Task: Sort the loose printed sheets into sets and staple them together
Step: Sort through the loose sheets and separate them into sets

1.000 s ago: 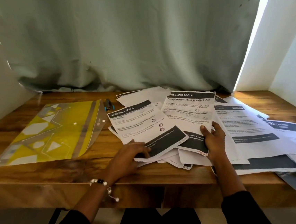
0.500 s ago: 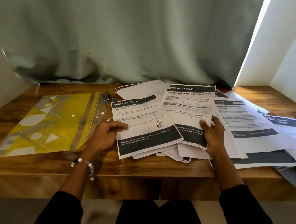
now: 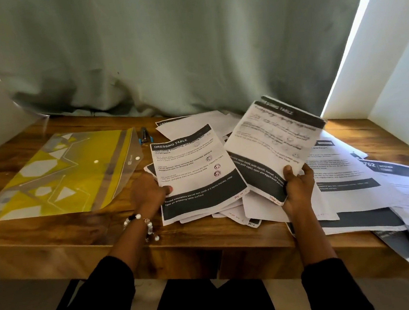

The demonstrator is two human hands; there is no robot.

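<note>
The right hand (image 3: 297, 186) pinches a "DRESSING TABLE" sheet (image 3: 276, 145) by its near edge, tilted up off the pile; the left hand (image 3: 149, 191) holds another (image 3: 195, 173) at its left edge, thumb on top. A sound move would be matching the handwritten page numbers before stacking. The stapler (image 3: 143, 135) waits just beyond, beside the yellow folder (image 3: 58, 174).

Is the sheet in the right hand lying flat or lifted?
Lifted. The right hand grips the sheet at its near edge, tilted above the pile.
</note>
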